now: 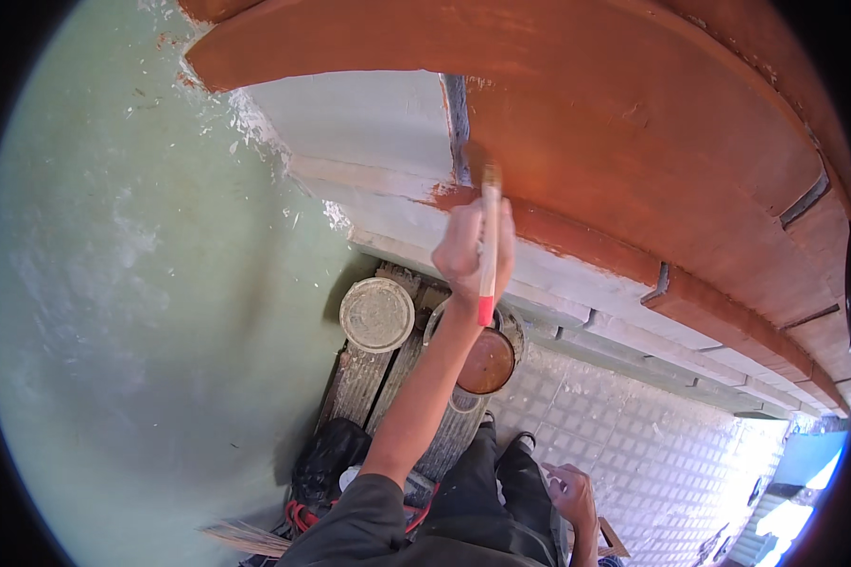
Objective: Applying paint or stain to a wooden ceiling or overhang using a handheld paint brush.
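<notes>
My left hand (473, 248) grips a paintbrush (488, 250) with a pale handle and a red end. The blurred bristles are against or close to the curved wall (624, 142), at the edge between its red-brown coat and a bare grey strip. My right hand (571, 491) hangs low beside my legs, fingers loosely apart and holding nothing that I can see. Below my left forearm stands an open container of red-brown paint (487, 362), partly hidden by the arm. Left of it is a round container with a pale, crusted top (376, 315).
The containers stand on a worn plank bench (355, 383). On it or beside it lie a black bag (331, 458) and red straps or cord (301, 516). A pale green wall (161, 312) rises at left. Patterned tiles (615, 435) cover the floor at right. Straw-like bristles (246, 539) stick out at lower left.
</notes>
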`<action>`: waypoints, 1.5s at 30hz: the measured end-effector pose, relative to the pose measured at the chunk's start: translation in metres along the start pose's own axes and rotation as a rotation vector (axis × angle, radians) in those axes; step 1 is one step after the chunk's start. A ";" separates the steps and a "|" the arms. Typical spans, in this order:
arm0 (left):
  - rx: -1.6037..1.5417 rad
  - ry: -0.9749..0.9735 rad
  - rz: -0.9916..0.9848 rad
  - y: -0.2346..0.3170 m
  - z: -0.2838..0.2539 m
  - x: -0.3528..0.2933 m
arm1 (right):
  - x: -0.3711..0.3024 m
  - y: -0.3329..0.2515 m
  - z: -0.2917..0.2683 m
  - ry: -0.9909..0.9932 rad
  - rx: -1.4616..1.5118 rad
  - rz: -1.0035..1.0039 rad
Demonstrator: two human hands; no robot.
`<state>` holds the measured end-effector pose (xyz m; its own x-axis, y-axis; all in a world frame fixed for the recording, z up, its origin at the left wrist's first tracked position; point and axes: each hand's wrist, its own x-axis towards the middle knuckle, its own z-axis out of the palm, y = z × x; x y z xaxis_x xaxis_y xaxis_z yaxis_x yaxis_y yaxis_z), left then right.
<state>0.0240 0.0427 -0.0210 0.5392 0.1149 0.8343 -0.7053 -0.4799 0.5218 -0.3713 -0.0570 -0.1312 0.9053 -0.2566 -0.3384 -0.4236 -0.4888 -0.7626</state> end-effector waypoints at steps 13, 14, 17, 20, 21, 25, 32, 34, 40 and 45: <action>-0.122 -0.031 -0.108 -0.050 -0.039 0.025 | 0.012 -0.005 -0.005 -0.063 -0.008 -0.001; -0.098 -0.064 -0.090 -0.049 -0.042 0.026 | 0.012 -0.006 -0.004 -0.069 -0.008 0.000; -0.095 -0.021 -0.069 -0.034 -0.046 0.019 | 0.017 -0.003 -0.005 -0.047 -0.004 -0.011; -0.075 0.049 -0.053 -0.021 -0.050 0.007 | 0.014 0.000 -0.004 -0.046 -0.011 0.002; -0.032 0.114 -0.006 -0.015 -0.048 0.012 | 0.016 -0.003 -0.004 -0.056 -0.013 -0.014; 0.028 0.157 0.006 -0.016 -0.007 0.001 | 0.017 -0.006 -0.004 -0.060 -0.002 -0.019; 0.062 0.137 -0.045 -0.007 0.013 -0.008 | 0.016 0.005 -0.013 -0.055 -0.014 -0.025; 0.076 0.128 -0.061 -0.007 0.015 -0.010 | 0.020 -0.001 -0.016 -0.061 -0.004 -0.020; 0.067 0.134 -0.092 -0.002 0.017 -0.011 | 0.026 0.005 -0.019 -0.079 0.004 -0.029; 0.058 0.185 -0.065 -0.004 0.015 -0.021 | 0.031 0.004 -0.027 -0.079 -0.005 -0.045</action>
<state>0.0222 0.0294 -0.0432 0.4851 0.3030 0.8203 -0.6412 -0.5146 0.5693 -0.3458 -0.0891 -0.1301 0.9230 -0.1679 -0.3461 -0.3822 -0.5031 -0.7752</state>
